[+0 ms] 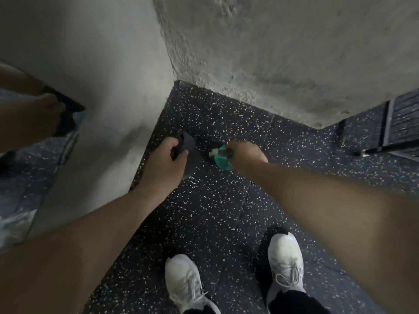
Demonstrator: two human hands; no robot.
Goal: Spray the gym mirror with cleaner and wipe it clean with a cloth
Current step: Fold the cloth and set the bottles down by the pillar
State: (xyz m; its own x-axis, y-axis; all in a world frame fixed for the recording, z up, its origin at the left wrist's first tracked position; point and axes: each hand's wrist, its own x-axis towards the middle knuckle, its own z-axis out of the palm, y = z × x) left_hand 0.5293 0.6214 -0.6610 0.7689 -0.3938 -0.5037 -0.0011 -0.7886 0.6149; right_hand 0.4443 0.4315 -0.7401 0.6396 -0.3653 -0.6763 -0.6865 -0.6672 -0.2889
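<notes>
I look down at a dark speckled floor in a corner between two pale walls. My left hand grips a dark grey cloth that hangs just above the floor. My right hand grips a teal spray bottle by its head, with the pale nozzle pointing left toward the cloth. The mirror fills the left edge of the view and reflects an arm, the dark cloth and the floor. Most of the bottle is hidden under my right hand.
My two white shoes stand on the speckled rubber floor below my hands. A rough pale wall closes the corner ahead. A dark slatted panel with a metal edge lies at the right.
</notes>
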